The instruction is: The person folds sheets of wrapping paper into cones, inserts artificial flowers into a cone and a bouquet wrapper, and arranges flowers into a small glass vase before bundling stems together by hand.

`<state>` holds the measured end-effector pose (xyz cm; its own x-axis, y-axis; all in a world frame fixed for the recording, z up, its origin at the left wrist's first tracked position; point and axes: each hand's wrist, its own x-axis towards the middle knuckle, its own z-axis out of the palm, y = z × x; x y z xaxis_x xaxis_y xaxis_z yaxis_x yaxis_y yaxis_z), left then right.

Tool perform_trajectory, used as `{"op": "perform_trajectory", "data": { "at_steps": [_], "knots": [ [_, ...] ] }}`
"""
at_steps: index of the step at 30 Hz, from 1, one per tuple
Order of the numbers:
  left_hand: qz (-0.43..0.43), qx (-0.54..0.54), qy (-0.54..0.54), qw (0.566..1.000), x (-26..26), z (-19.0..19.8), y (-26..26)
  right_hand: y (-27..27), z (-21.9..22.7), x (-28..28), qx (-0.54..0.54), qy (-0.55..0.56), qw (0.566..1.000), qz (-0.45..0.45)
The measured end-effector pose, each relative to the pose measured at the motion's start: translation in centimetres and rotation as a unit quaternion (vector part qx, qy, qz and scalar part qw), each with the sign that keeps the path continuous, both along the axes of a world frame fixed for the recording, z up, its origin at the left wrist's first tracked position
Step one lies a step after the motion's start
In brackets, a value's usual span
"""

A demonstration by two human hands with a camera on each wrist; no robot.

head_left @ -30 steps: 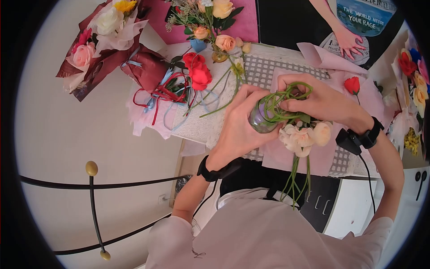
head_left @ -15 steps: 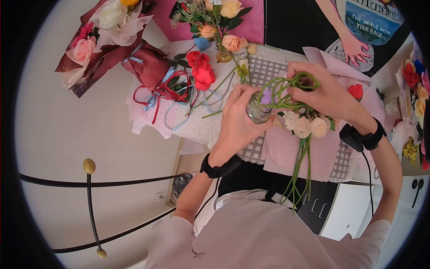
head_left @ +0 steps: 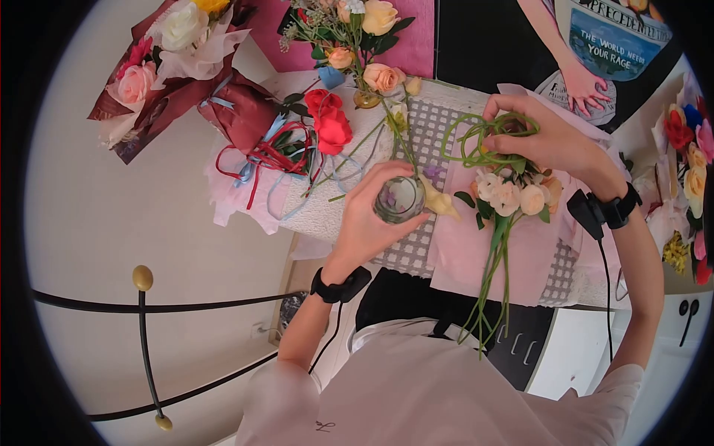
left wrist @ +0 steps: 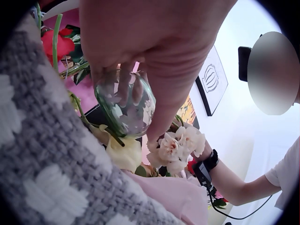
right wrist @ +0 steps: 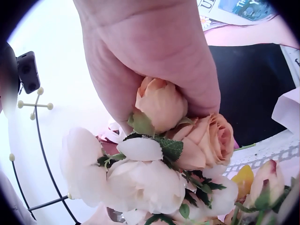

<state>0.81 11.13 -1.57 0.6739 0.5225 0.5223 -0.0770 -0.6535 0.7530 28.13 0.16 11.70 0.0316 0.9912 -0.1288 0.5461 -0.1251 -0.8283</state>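
Observation:
In the head view my left hand [head_left: 368, 215] grips a round clear glass vase [head_left: 399, 199] from its left side, thumb along the near side. The vase's round opening faces up. To the right, my right hand [head_left: 547, 137] holds a bundle of artificial flowers by its looped green stems [head_left: 462, 145]. Cream flowers [head_left: 500, 192] hang below that hand, and long stems [head_left: 494, 275] trail toward the person's waist. The right wrist view shows a peach rosebud [right wrist: 159, 105] against the palm. A pale yellow flower [left wrist: 125, 152] lies beside the vase.
A grey checked cloth [head_left: 409, 253] and pink wrapping paper [head_left: 476, 249] cover the table. At the left lie red flowers [head_left: 331, 130], tangled ribbons [head_left: 279, 152] and a wrapped bouquet [head_left: 234, 111]. Peach roses [head_left: 383, 76] stand at the back, more flowers [head_left: 688, 149] far right.
My left hand has drawn the vase left and away from the looped stems, which earlier overlapped it. My right hand has moved slightly up and right with the flowers.

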Motion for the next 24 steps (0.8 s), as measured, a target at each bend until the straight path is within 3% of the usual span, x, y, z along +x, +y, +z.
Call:
{"op": "perform_trajectory", "data": {
  "at_steps": [5, 11, 13, 24],
  "knots": [
    [0.008, -0.015, -0.024, 1.0, -1.8, -0.4, 0.4, -0.5, -0.1, 0.0, 0.011, 0.011, 1.0, 0.007],
    [0.03, 0.024, 0.043, 0.998, -2.6, -1.4, 0.6, -0.4, -0.3, 0.0, 0.048, -0.02, 0.998, 0.029],
    [0.037, -0.078, 0.059, 0.995, -2.5, -2.0, 0.6, -0.5, -0.1, 0.0, 0.056, -0.039, 0.997, 0.03],
    [0.029, -0.075, 0.039, 0.996, -2.6, -2.9, 1.2, -1.2, -0.3, 0.1, 0.083, -0.087, 0.992, 0.047]
  ]
}}
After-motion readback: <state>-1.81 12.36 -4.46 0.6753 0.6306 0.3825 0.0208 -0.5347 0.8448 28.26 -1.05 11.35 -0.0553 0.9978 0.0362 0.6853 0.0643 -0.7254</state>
